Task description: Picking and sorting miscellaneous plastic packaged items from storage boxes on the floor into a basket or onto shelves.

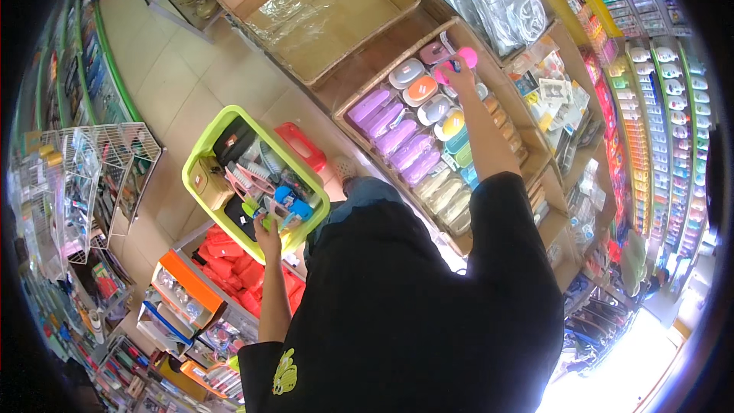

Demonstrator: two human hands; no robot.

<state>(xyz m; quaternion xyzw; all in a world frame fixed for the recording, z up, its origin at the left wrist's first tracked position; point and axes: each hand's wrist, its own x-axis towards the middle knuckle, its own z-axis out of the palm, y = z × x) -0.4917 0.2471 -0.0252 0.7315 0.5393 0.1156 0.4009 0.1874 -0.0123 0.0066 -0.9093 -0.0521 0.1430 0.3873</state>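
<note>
My right hand is over a cardboard box of plastic goods, its fingers around a bright pink plastic item; the hand hides part of its shape. Near it lie oval cases with grey, orange and yellow lids, such as an orange-topped case. Purple wrapped cases line the left side of the box. My left hand grips a lime-green brush at the near edge of a lime-green basket. Inside the basket are pink-handled brushes, a blue item and black packages.
A shallow cardboard box sits beyond the goods box. On the floor is a red plastic item. Red packets fill a bin below the basket. A wire rack stands left; shelves of bottles curve along the right.
</note>
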